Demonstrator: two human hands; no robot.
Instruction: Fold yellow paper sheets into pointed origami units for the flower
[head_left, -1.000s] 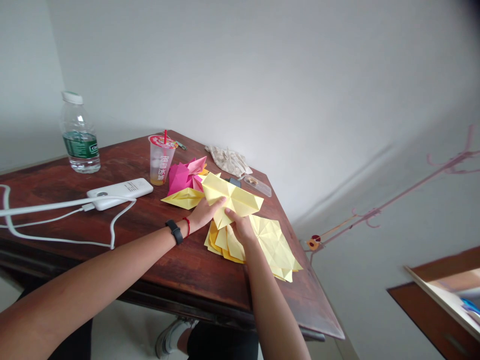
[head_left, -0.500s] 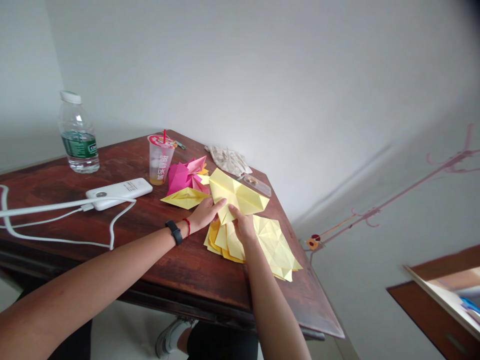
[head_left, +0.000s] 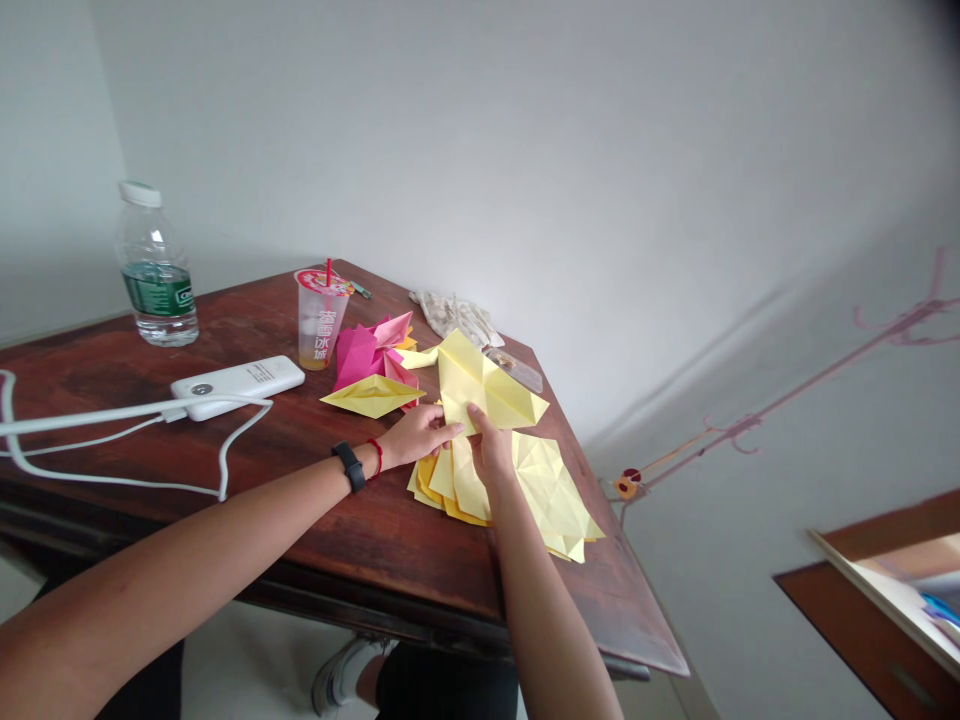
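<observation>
A pale yellow sheet of folding paper [head_left: 487, 390] with creases is held up over the table, its upper left corner pointing away from me. My right hand [head_left: 491, 455] grips its near edge, thumb on top. At its lower left corner, my left hand [head_left: 416, 435] pinches the edge between thumb and fingers. Beneath my right hand and forearm lies a stack of creased yellow sheets [head_left: 551, 485]. A folded yellow paper piece [head_left: 375, 396] rests left of the held sheet, in front of pink folded paper [head_left: 360, 355].
On the dark wooden table [head_left: 337, 530] stand a plastic cup with a red straw [head_left: 319, 330] and a water bottle [head_left: 159, 290]. A white power bank [head_left: 238, 387] with a white cable [head_left: 112, 480] lies at left. A cloth [head_left: 457, 318] and clear box [head_left: 517, 370] sit behind.
The yellow sheet has shifted slightly right and turned in my hands. My left hand has slid to its lower left corner, with its fingers now more visible.
</observation>
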